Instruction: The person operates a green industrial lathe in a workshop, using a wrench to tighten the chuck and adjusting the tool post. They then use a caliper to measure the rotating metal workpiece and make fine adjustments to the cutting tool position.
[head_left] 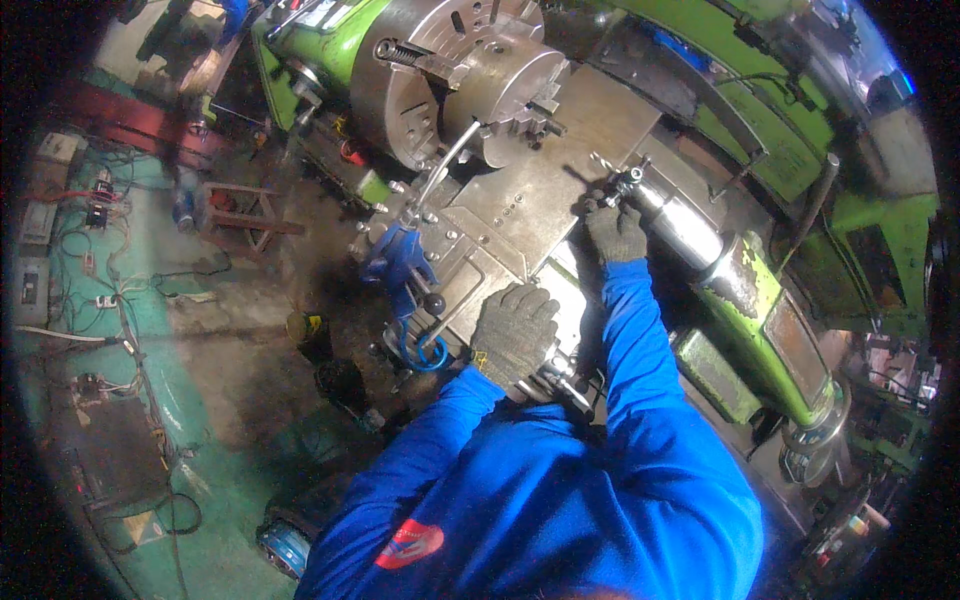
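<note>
My left hand (515,330), in a grey knitted glove, lies palm down over the lathe's carriage (470,295), its fingers stretched forward. Whatever lies under its palm is hidden. Farther forward and to the right, my gloved right hand (617,232) has its fingers curled round the near side of a drill chuck (628,183). A twist drill (601,161) sticks out of that chuck toward the upper left. Behind the chuck, a bright steel quill (690,228) runs into the green tailstock (755,290).
The large lathe chuck (500,95) with stepped jaws stands at the top. A blue fitting (402,262) with a bent coolant pipe (447,165) rises left of the carriage. A long lever (812,205) slants up from the tailstock. Cables (130,340) lie on the green floor at left.
</note>
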